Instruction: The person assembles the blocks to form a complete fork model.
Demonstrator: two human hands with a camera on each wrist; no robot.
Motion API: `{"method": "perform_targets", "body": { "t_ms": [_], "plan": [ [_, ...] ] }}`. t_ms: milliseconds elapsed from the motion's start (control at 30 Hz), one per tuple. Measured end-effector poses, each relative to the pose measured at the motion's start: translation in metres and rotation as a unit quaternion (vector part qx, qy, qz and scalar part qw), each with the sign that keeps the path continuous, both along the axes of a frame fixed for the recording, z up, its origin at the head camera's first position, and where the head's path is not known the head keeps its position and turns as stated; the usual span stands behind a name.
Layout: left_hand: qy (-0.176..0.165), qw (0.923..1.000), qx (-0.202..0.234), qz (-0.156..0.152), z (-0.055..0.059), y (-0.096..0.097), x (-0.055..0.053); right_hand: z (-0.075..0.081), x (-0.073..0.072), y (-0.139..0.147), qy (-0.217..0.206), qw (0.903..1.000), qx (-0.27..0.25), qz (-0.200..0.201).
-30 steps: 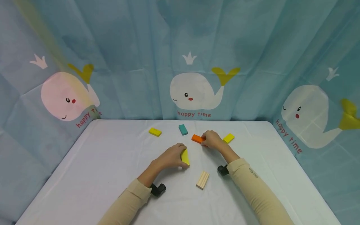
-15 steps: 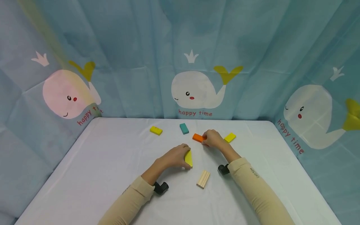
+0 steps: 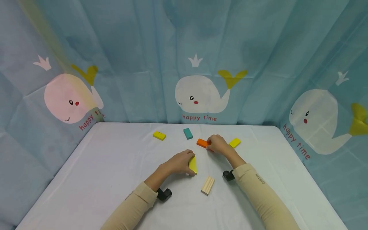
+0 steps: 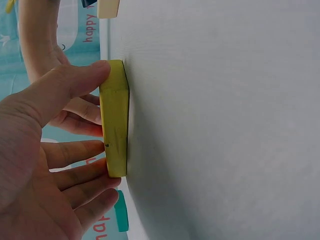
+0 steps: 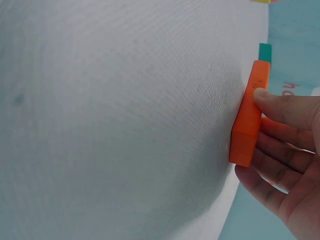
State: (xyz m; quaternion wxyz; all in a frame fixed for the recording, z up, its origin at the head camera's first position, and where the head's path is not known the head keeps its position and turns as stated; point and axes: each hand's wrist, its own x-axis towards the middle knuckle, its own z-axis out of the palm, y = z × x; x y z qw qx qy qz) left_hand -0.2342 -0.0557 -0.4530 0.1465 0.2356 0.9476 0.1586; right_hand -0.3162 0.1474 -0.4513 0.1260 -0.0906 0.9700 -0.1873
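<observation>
My left hand (image 3: 179,163) grips a yellow block (image 3: 193,164) on the white table, thumb at its near end and fingertips at the far end. In the left wrist view the yellow block (image 4: 115,122) shows its long narrow side with a small dark mark. Farther back and to the right, my right hand (image 3: 217,143) holds an orange block (image 3: 202,142). The right wrist view shows the thumb on one side of the orange block (image 5: 248,112) and the fingers along the other side and the near end.
A plain ribbed wooden block (image 3: 207,186) lies nearest the person. Toward the back are a teal block (image 3: 188,133), a yellow block (image 3: 159,135) to its left, and another yellow block (image 3: 234,142) just beyond the right wrist. A whale-print curtain (image 3: 138,95) borders the table (image 3: 115,166).
My left hand has shifted slightly to the right with the yellow block. The right hand stays at the orange block, and the other blocks lie where they were.
</observation>
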Motion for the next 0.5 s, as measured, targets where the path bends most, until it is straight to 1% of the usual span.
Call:
{"method": "perform_targets", "body": {
  "t_ms": [133, 500],
  "plan": [
    [-0.002, 1.0000, -0.001, -0.002, -0.0002, -0.0007, 0.0009, -0.0014, 0.0000, 0.0001, -0.002, 1.0000, 0.000, 0.001],
    [-0.010, 0.9999, -0.003, 0.006, 0.0013, 0.0008, 0.0008, -0.0013, -0.0004, 0.0006, -0.003, 1.0000, 0.002, -0.001]
  ]
}}
